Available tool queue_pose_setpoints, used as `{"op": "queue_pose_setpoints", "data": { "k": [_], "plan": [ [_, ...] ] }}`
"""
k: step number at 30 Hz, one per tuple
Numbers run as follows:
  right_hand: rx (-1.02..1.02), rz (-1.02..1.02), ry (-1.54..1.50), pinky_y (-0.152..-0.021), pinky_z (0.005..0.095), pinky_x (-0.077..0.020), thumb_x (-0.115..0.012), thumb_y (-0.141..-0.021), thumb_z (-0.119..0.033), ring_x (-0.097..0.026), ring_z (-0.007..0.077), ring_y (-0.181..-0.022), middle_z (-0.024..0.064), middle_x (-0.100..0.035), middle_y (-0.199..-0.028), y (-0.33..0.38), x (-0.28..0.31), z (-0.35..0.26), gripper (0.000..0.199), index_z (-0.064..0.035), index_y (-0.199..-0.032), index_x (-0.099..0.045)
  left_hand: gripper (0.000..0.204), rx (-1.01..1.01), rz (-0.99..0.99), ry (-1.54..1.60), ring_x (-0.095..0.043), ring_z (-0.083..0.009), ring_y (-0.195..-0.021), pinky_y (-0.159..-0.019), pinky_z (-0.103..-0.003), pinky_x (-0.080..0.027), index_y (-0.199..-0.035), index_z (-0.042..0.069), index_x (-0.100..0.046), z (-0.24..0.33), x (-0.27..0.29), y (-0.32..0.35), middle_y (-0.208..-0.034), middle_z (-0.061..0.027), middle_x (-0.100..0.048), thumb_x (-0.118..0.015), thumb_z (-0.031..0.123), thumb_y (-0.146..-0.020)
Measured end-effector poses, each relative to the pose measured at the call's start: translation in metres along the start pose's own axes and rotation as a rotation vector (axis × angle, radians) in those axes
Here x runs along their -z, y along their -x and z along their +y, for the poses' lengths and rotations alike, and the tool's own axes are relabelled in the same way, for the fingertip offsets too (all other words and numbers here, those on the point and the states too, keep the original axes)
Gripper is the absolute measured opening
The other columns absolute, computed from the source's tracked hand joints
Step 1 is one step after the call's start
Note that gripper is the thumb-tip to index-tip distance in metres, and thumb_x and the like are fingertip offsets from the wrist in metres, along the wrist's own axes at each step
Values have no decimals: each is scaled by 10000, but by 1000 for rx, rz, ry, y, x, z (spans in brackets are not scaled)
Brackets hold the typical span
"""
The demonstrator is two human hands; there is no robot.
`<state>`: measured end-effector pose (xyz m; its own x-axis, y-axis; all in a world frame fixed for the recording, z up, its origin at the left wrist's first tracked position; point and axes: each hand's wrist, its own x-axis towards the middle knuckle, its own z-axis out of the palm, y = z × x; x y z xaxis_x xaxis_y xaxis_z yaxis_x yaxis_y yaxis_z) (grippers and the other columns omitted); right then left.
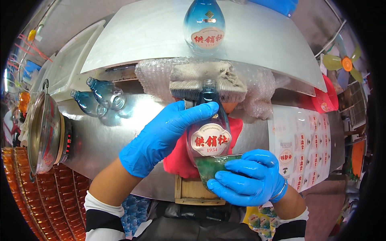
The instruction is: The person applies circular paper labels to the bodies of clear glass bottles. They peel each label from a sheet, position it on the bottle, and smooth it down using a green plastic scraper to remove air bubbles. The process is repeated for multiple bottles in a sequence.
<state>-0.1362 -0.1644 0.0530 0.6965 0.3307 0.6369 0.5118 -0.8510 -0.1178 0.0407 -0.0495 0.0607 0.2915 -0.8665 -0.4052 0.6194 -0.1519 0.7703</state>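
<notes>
A glass bottle (193, 144) with a dark blue neck lies on its back at the middle, a cream label with red print (210, 139) facing up. My left hand (177, 124), in a blue glove, is closed round its upper part, thumb across the shoulder. My right hand (249, 176), gloved in blue too, grips a flat green translucent scraper-like piece (209, 165), whose straight edge lies across the bottle just below the label. Red cloth (177, 160) is under the bottle. Behind its mouth sits a folded whitish knit cloth (205, 76).
A blue labelled bottle (205, 24) stands on the white board (132, 36). Two blue bottles (107, 94) lie at left near a metal pan (42, 136). At right are a label sheet (301, 148), a red basin (325, 96) and a fan (345, 63). Bubble wrap (152, 76) flanks the knit cloth.
</notes>
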Motion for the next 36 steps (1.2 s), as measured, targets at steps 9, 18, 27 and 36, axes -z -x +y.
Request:
{"op": "queue_pose_setpoints", "data": {
  "k": [9,18,27,36],
  "plan": [
    [-45,-2,-88,-703,262,-432,-653,-645,-143,-562,107,-810,-72,-607,-929,-5,4,7,317,-210,-955,-658,406,67,92,113,-594,-160,-909,-821,-287,-488,-1102,-17,-556,-2,3,-5,-1022,-105,-610,-633,280,-837],
    [-554,29,-277,-605,318,-342,-746,-635,-222,-521,171,-579,-6,-612,-703,-45,10,26,202,-163,-815,-674,456,-43,-17,103,-556,-195,-1031,-910,-327,-446,-1202,-27,-468,-17,17,-2,-1131,-130,-565,-503,320,-908],
    [-688,80,-497,-672,251,-520,-721,-727,-52,-631,136,-747,65,-639,-809,-77,4,68,170,-12,-878,-654,892,-301,67,-320,-378,-244,-1238,-1032,-353,-323,-1376,-22,-205,-49,12,30,-1339,-173,-356,-747,232,-716],
    [-1075,646,-546,-633,247,-520,-639,-837,-196,-645,152,-695,91,-656,-799,-45,-9,72,201,4,-855,-638,790,-411,18,-358,-380,-224,-1235,-1041,-347,-296,-1372,-10,-263,-51,26,28,-1325,-146,-399,-690,244,-758]
  ]
}}
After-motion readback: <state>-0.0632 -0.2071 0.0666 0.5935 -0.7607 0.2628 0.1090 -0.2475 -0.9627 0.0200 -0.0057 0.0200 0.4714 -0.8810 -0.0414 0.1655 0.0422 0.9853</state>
